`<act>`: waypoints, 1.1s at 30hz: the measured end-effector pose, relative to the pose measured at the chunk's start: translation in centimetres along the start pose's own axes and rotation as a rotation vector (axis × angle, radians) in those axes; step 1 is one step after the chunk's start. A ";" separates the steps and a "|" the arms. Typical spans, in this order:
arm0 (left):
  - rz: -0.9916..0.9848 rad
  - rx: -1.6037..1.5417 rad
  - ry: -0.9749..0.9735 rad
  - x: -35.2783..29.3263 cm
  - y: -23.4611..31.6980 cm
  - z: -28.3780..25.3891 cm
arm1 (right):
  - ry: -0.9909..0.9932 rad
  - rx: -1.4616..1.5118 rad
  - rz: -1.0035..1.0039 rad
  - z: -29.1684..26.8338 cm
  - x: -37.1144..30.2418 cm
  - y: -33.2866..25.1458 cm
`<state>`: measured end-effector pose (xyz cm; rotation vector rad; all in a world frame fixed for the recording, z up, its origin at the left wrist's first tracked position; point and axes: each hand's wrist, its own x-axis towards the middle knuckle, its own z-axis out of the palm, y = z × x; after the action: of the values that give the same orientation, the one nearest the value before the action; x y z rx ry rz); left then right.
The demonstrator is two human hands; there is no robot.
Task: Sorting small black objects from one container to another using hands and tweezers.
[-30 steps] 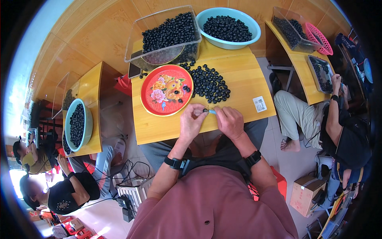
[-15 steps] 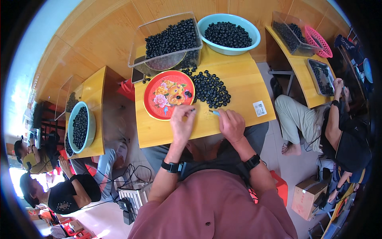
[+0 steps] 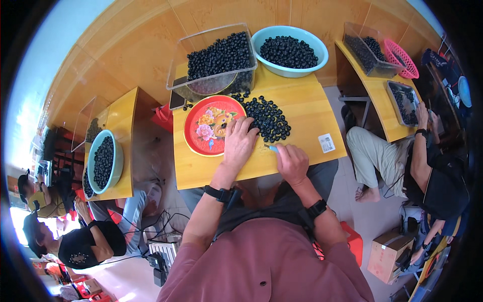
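My left hand [image 3: 238, 142] lies over the right rim of a red round tray [image 3: 193, 143] with a flower print. Its fingers are bent and a little apart, their tips at the near left edge of a pile of black bead-like round pieces [image 3: 271, 118]. Whether a piece sits under the fingertips is hidden. Closed around a small tool with a light blue handle [image 3: 273, 149] and a thin dark tip, my right hand [image 3: 293, 163] rests near the table's front edge, just below the pile.
A clear bin [image 3: 211, 78] and a light blue basin [image 3: 322, 63], both holding black pieces, stand at the back of the yellow table [image 3: 307, 116]. A phone [image 3: 177, 99] lies left of the bin, a white label [image 3: 326, 143] at right. People work at tables on both sides.
My left hand has moved up and forward from the table's front, where its fingers were pinched on a small dark piece, to the tray rim and pile. My right hand stays nearly in place.
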<state>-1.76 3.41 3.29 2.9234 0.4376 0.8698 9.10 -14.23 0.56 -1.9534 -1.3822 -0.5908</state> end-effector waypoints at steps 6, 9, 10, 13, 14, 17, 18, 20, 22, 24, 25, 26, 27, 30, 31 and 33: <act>-0.017 -0.043 -0.038 -0.7 1.0 -0.6 | 0.006 0.008 0.003 0.1 -0.2 0.0; -0.016 -0.019 -0.033 -0.8 1.2 -0.7 | 0.001 -0.005 -0.006 0.0 0.0 0.1; -0.014 -0.010 -0.025 -0.8 1.2 -0.7 | 0.000 -0.004 -0.006 0.0 0.0 0.1; -0.029 -0.042 -0.045 -1.1 1.1 -0.7 | 0.011 -0.001 -0.009 0.0 0.0 0.1; -0.028 -0.043 -0.046 -1.3 1.2 -0.6 | 0.012 0.000 -0.010 0.0 0.1 0.0; -0.033 -0.120 -0.017 -1.9 1.9 -1.2 | 0.017 0.003 -0.010 0.1 0.0 0.0; -0.065 -0.165 -0.004 -2.0 2.3 -1.7 | 0.023 0.007 -0.016 0.1 -0.1 0.1; -0.097 -0.211 0.007 -2.7 2.9 -1.7 | 0.013 -0.010 -0.011 0.2 -0.2 0.2; -0.537 -0.622 -0.036 -3.3 3.8 -1.2 | 0.003 -0.024 -0.010 0.2 -0.2 0.2; -0.604 -0.697 -0.018 -3.9 3.9 -0.8 | 0.006 -0.022 -0.005 0.1 -0.1 0.1; -0.669 -0.771 0.001 -4.1 3.9 -0.4 | 0.004 -0.020 -0.007 0.1 -0.1 0.1; -0.672 -0.770 0.002 -4.4 3.8 0.2 | 0.008 -0.013 -0.010 0.1 -0.1 0.1; -0.707 -0.878 0.024 -4.5 3.8 0.8 | 0.012 -0.006 -0.012 0.1 -0.1 0.1; -0.716 -0.988 0.078 -4.7 4.1 1.9 | -0.002 -0.014 -0.010 0.0 0.0 0.0; -0.688 -0.988 0.108 -4.6 4.3 1.9 | -0.005 -0.016 -0.008 0.0 -0.1 0.1; -0.740 -0.971 0.074 -4.4 4.7 1.6 | -0.021 -0.010 -0.010 0.1 -0.2 0.1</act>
<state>-3.23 -2.29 0.22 1.6653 0.7534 0.7530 9.15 -14.36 0.34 -1.9667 -1.4055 -0.5852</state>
